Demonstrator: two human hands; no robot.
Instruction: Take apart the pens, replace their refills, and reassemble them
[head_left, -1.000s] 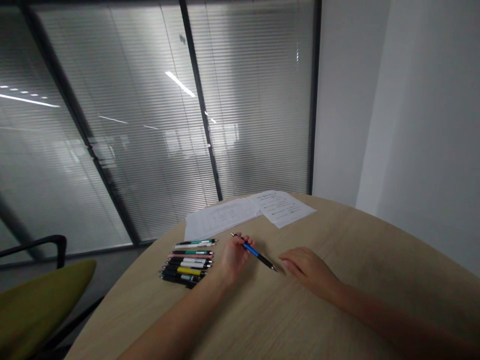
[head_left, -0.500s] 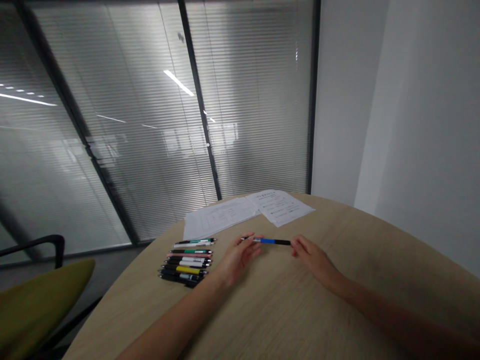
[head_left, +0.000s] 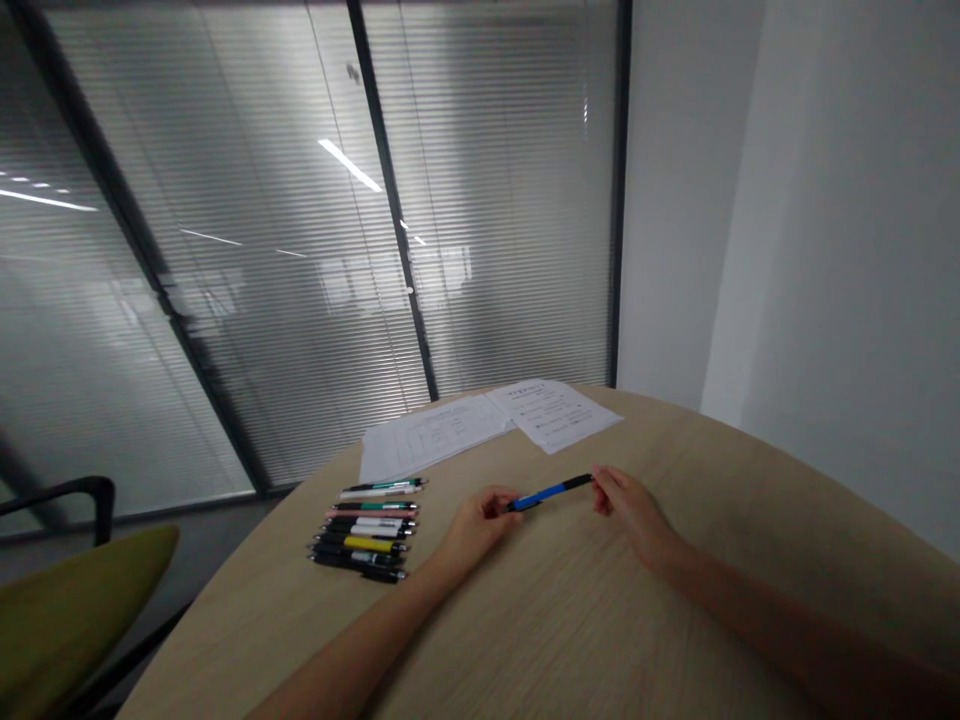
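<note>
A blue pen (head_left: 546, 495) with black ends is held above the table between my two hands, its right end a little higher. My left hand (head_left: 482, 522) is closed round the pen's left end, which is partly hidden by the fingers. The black right end is pinched between the thumb and fingers of my right hand (head_left: 624, 505). Left of my left hand, several pens lie side by side in a column, among them a yellow pen (head_left: 369, 543), a pink pen (head_left: 366, 514) and a black pen (head_left: 382, 574) nearest me.
Printed paper sheets (head_left: 431, 437) lie at the far side of the round wooden table (head_left: 525, 640), with another printed sheet (head_left: 556, 415) overlapping them. A chair with a yellow-green seat (head_left: 90, 600) stands at the left. Behind are a glass partition with blinds (head_left: 495, 200) and a white wall (head_left: 847, 230).
The pen has turned from nearly level to sloping up to the right, and its clip side has rolled. My left hand's fingers have closed round its left end; the view has shifted slightly.
</note>
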